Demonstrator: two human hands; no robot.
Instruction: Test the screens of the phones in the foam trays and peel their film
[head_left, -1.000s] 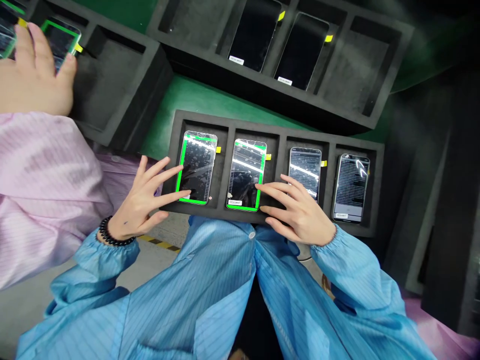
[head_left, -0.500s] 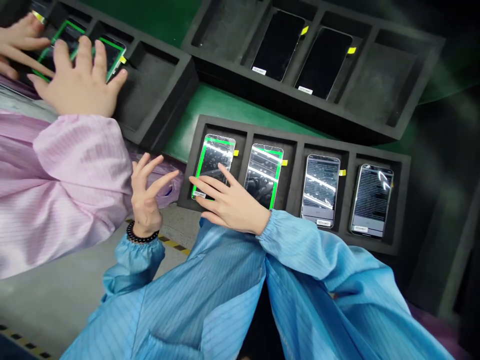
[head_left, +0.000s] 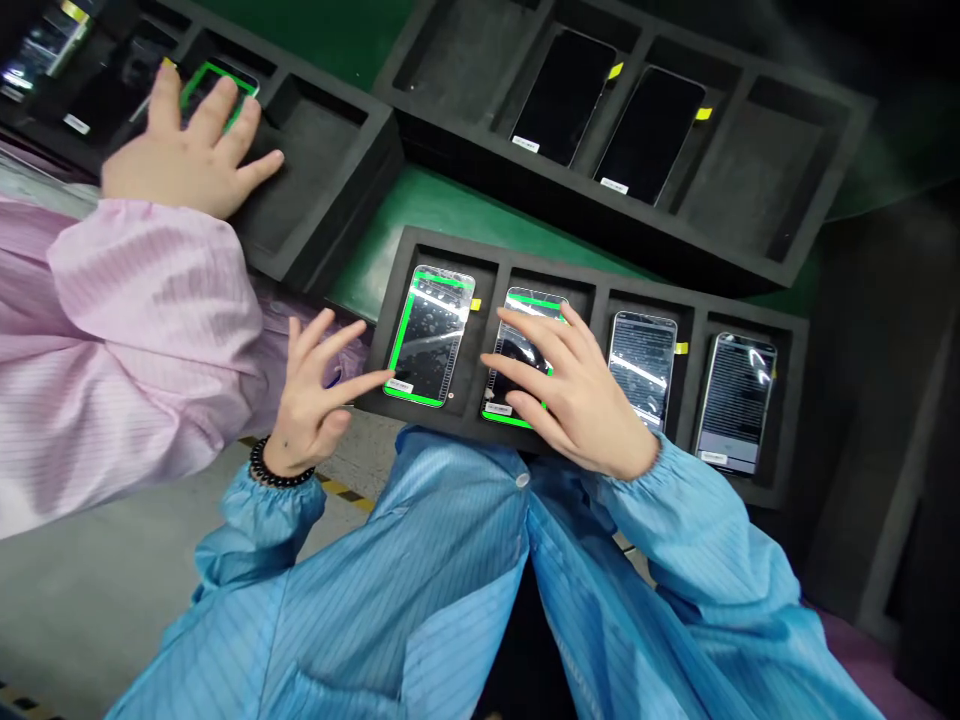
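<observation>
A black foam tray (head_left: pixel 480 262) in front of me holds several phones in separate compartments. My left hand (head_left: pixel 315 400) is open, its index fingertip at the lower left corner of the leftmost phone (head_left: pixel 429 340), whose screen has a green border. My right hand (head_left: pixel 574 390) is open over the second phone (head_left: pixel 517 345), also green-bordered, and covers part of it; whether the fingertips touch the glass I cannot tell. The third phone (head_left: pixel 643 360) and the rightmost phone (head_left: pixel 739 395) show lines of small text. Neither hand holds anything.
Behind lies a larger foam tray (head_left: pixel 450 125) with two dark-screened phones (head_left: pixel 566 95). At upper left, a co-worker's hand (head_left: pixel 187 165) in a pink sleeve reaches over another foam tray (head_left: pixel 330 170) of phones. The green tabletop (head_left: pixel 450 205) shows between the trays.
My right hand has moved right, from the leftmost phone to the second one. My left hand has moved slightly right, its index finger now at the leftmost phone. One co-worker's hand has left view.
</observation>
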